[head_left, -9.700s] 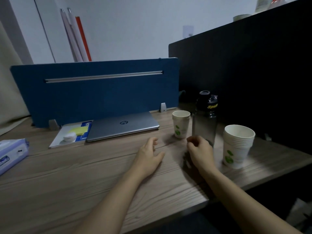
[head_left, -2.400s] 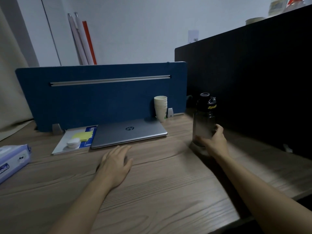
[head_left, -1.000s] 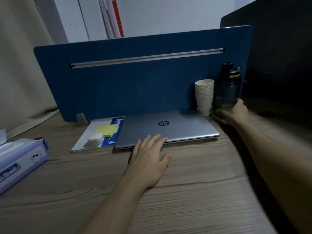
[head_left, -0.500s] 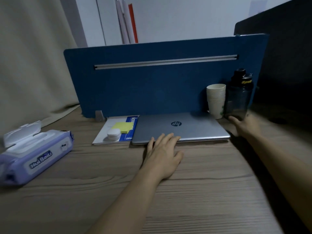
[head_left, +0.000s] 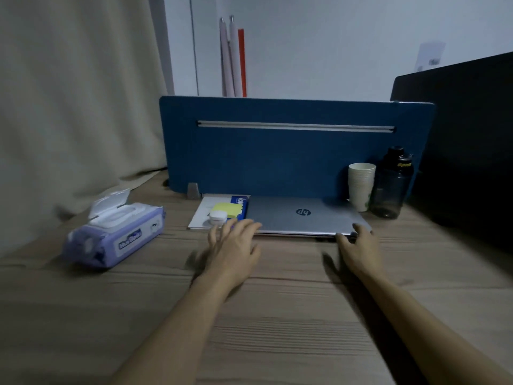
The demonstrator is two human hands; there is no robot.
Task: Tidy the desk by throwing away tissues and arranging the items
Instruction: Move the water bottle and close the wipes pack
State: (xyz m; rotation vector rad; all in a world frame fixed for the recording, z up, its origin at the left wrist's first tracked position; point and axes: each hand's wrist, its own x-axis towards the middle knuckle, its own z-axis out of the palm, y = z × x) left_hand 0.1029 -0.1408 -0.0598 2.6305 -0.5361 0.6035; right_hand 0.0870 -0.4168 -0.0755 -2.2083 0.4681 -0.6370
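Laptop [head_left: 302, 215]: closed, flat against the blue divider [head_left: 277, 159], near edge towards both hands.
Left hand [head_left: 233, 245]: fingers spread and straight, tips at the laptop's near-left corner, gripping nothing.
Right hand [head_left: 358, 245]: fingers relaxed and apart, touching the near-right corner, clamped on nothing.
Cup stack [head_left: 361, 184]: upright just beside the dark bottle [head_left: 391, 184], both tucked at the divider's right end; judged already arranged.
Notebook [head_left: 219, 209]: under a yellow pad and a small white jar, touching the laptop's left edge.
Wipes pack [head_left: 113, 234]: lid flipped open, well apart on the left; likely still to place.
Tissues: 0 loose ones in view; seemingly done.
Left to do: probably squaring the laptop, then the wipes.
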